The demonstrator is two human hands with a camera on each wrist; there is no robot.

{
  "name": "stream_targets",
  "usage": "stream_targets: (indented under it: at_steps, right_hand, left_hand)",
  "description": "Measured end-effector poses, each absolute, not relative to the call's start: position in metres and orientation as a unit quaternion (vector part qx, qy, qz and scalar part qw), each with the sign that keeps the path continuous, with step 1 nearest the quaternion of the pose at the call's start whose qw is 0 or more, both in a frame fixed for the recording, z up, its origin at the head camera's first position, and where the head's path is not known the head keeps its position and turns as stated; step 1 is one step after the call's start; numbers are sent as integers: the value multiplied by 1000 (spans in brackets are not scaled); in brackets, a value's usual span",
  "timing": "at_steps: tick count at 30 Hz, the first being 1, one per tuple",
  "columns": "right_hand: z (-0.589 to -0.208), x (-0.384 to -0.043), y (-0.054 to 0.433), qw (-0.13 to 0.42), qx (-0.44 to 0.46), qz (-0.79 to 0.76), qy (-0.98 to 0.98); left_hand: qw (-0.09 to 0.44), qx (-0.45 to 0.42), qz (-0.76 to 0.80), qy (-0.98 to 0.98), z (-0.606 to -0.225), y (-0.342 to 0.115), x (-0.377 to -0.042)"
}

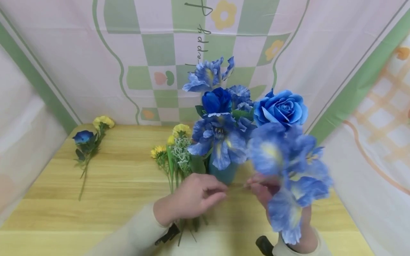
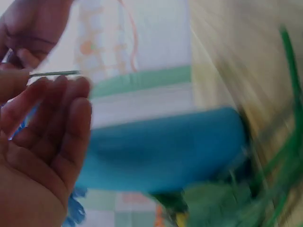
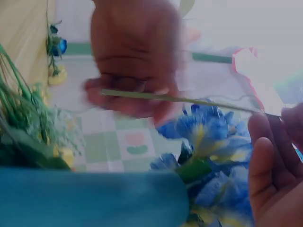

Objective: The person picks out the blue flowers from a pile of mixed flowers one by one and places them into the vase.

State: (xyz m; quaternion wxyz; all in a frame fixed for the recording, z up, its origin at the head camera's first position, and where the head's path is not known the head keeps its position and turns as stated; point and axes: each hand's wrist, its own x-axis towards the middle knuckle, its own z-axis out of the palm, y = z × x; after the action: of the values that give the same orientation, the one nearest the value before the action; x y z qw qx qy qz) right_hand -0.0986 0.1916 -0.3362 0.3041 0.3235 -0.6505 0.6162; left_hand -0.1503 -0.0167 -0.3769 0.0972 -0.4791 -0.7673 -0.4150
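My right hand (image 1: 264, 190) pinches the thin green stem (image 3: 203, 102) of a blue iris spray (image 1: 296, 170), whose large blooms cover much of that hand in the head view. My left hand (image 1: 196, 195) is beside the stem's free end, fingers loosely bent with space between thumb and fingertips; in the right wrist view the stem crosses in front of it. Just beyond both hands stands a teal vase (image 1: 223, 173), seen sideways in the wrist views. It holds blue irises (image 1: 221, 138), a dark blue flower (image 1: 217, 100) and a blue rose (image 1: 283, 106).
Left of the vase, yellow flowers (image 1: 159, 152) and a pale green filler sprig (image 1: 182, 153) lie on the wooden table (image 1: 128, 206), their stems running under my left forearm. A blue rose (image 1: 83, 137) and a yellow flower (image 1: 104, 122) lie farther left. A patterned cloth (image 1: 157, 49) hangs behind.
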Motion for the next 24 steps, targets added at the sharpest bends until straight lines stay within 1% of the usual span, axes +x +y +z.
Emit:
stream_targets:
  at_steps: [2,5,7,9,11,14,16,18,22,24]
  right_hand:
    - [-331,-104,191,364,330,601,-630]
    - [-325,-110,188,384,329,647,-570]
    - [-324,-114,187,414,323,648,-552]
    - [-320,-116,185,446,296,648,-542]
    - [-318,-118,185,481,263,631,-549]
    - [-312,-120,184,518,227,608,-557]
    - [-309,-122,183,525,234,610,-546]
    - [-308,-123,185,518,245,618,-538]
    - [-313,-126,191,511,260,624,-531]
    - [-312,-124,189,518,230,619,-544]
  left_hand:
    - [108,-430,-390,-808,-382,-18,-156]
    - [134,-348,-372,-850,-387,-18,-166]
    - [140,-311,-378,-861,-388,-17,-173]
    - [133,-291,-390,-864,-388,-15,-179]
    - [114,-274,-404,-865,-387,-12,-185]
    - [89,-253,-433,-861,-386,-6,-191]
    - [86,-248,-448,-855,-387,-2,-195]
    - [92,-258,-464,-842,-389,4,-200]
    - [140,-292,-473,-820,-396,14,-206]
    - [160,-300,-478,-810,-399,16,-209]
